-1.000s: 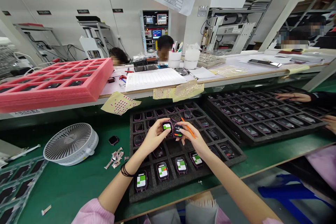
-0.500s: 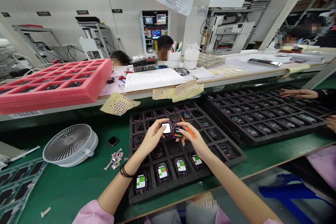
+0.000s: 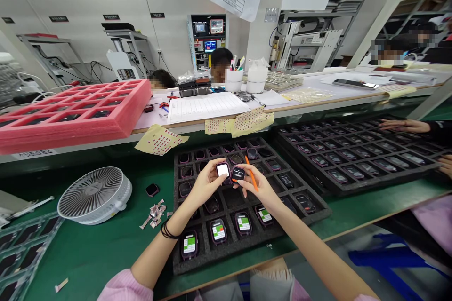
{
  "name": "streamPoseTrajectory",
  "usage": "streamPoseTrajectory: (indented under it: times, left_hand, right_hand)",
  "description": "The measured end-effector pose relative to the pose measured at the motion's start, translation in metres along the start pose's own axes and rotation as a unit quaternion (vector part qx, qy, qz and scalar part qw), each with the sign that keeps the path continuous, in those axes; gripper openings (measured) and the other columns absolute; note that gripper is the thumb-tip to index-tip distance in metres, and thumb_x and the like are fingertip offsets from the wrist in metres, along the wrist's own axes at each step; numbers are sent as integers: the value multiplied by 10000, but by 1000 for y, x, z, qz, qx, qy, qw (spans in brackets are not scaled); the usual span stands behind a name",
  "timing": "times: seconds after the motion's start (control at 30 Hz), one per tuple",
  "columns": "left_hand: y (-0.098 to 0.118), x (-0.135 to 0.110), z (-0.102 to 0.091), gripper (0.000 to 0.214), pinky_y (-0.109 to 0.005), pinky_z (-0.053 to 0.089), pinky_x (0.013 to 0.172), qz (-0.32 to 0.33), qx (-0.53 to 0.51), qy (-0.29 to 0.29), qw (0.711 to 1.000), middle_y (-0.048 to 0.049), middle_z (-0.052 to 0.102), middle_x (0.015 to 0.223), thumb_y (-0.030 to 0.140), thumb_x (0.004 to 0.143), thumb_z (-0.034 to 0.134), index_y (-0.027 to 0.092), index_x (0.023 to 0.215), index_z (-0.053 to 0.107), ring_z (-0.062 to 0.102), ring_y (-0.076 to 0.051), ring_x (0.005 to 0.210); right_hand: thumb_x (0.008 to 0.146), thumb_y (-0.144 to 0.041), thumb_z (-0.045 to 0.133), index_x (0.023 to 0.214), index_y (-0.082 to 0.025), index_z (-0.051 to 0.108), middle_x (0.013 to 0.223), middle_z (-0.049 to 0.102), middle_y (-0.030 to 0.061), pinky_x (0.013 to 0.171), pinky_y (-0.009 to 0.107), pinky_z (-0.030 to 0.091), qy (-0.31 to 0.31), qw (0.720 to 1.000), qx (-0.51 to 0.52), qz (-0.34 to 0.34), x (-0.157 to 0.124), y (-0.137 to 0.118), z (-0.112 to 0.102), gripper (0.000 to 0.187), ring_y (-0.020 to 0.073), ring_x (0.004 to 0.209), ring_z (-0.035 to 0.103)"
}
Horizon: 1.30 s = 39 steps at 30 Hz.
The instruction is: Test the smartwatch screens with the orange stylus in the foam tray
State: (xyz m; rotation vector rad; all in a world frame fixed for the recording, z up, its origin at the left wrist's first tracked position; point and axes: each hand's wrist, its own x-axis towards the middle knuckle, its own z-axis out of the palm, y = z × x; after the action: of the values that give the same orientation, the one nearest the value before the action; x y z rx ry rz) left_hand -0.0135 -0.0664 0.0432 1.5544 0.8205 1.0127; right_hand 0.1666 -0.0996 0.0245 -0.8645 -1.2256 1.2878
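- The left hand [image 3: 206,183] pinches a smartwatch body [image 3: 222,170] between thumb and fingers, its screen lit plain white; a black hair tie or bracelet [image 3: 168,229] circles that wrist, and a pink sleeve [image 3: 123,289] shows below it.
- The right hand [image 3: 256,186] pinches a second smartwatch body [image 3: 238,174], its dark screen showing a small light mark; the same hand also holds an orange pen [image 3: 252,174], tip pointing away from the person.
- The hands are together and clamped on the two bodies, which sit just beside each other, raised over the middle of a black foam tray [image 3: 183,264].
- The lower pockets of that tray hold smartwatch bodies with green-and-red screens, such as one at the near left [image 3: 189,245]; those in the upper rows are dark; one pocket under the hands looks unfilled, though the hands partly hide it.
- A second black foam tray [image 3: 353,187] lies to the right on the green tabletop [image 3: 106,254], its rows of screens dark; a co-worker's hand [image 3: 402,125] rests at its far side.
- To the left lie a white desk fan [image 3: 94,195], a loose smartwatch body [image 3: 152,190] and scattered paper scraps [image 3: 154,213]; a pink foam tray [image 3: 70,136] sits on the higher tabletop behind.
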Motion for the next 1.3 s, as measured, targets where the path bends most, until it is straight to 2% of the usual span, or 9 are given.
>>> streamPoseTrajectory:
  times: [0.1, 0.2, 0.43, 0.53, 0.67, 0.77, 0.97, 1.3]
  left_hand:
    - [1, 0, 0, 423, -281, 486, 789, 7, 2, -1, 1000, -95, 591, 1135, 262, 784, 621, 178, 1180, 498, 582, -198, 992]
    - [2, 0, -1, 424, -282, 483, 803, 10, 7, 0, 1000, -98, 596, 1134, 250, 779, 627, 173, 1177, 503, 584, -198, 995]
    - [1, 0, -1, 360, -219, 469, 619, 3, 21, 1, 1000, -70, 632, 1024, 324, 810, 594, 176, 1136, 557, 591, -154, 806]
    - [4, -1, -1, 321, -212, 454, 590, 2, 31, 0, 1000, -65, 641, 998, 340, 835, 553, 170, 1105, 582, 585, -150, 781]
    - [9, -1, -1, 277, -251, 472, 718, 20, 45, 5, 999, -69, 648, 1055, 332, 860, 512, 168, 1059, 613, 590, -184, 919]
    - [9, -1, -1, 269, -282, 454, 822, 28, 45, 11, 999, -72, 652, 1068, 336, 856, 522, 163, 1036, 622, 587, -193, 970]
    - [3, 0, 0, 315, -266, 479, 752, 10, 21, 1, 1000, -80, 641, 1036, 338, 812, 594, 158, 1070, 583, 606, -179, 896]
    - [0, -1, 1, 386, -286, 487, 812, 22, 23, -8, 999, -79, 629, 1060, 275, 768, 644, 165, 1120, 532, 605, -180, 944]
  right_hand:
    - [729, -272, 697, 1088, -250, 523, 1063, 568, 64, 399, 198, 457, -4, 1000, -6, -2, 1, 2, 0, 399, 172, 742, 650]
    - [737, -270, 692, 1092, -251, 525, 1072, 560, 66, 403, 197, 458, -3, 1000, -10, -5, 1, 3, 0, 393, 172, 747, 651]
    - [748, -311, 677, 1089, -238, 539, 1051, 588, 65, 412, 214, 463, 3, 1000, -13, -2, -1, 0, 0, 375, 147, 670, 637]
    - [742, -321, 681, 1071, -236, 550, 1022, 595, 57, 412, 216, 456, 11, 1000, -19, 1, -1, -1, 0, 365, 144, 645, 639]
    - [750, -347, 668, 1042, -226, 565, 847, 598, 18, 412, 222, 454, 25, 999, -28, 0, -1, -2, 0, 332, 136, 580, 625]
    - [748, -352, 669, 1025, -217, 572, 828, 595, 9, 409, 220, 450, 35, 999, -34, -3, -1, -2, 0, 323, 120, 546, 608]
    - [753, -343, 663, 1001, -214, 581, 836, 593, 3, 413, 211, 431, 39, 999, -22, 1, -1, -2, 0, 291, 106, 534, 607]
    - [757, -344, 657, 999, -216, 586, 818, 601, 11, 403, 226, 434, 40, 999, -16, -2, -1, -2, 1, 283, 130, 563, 605]
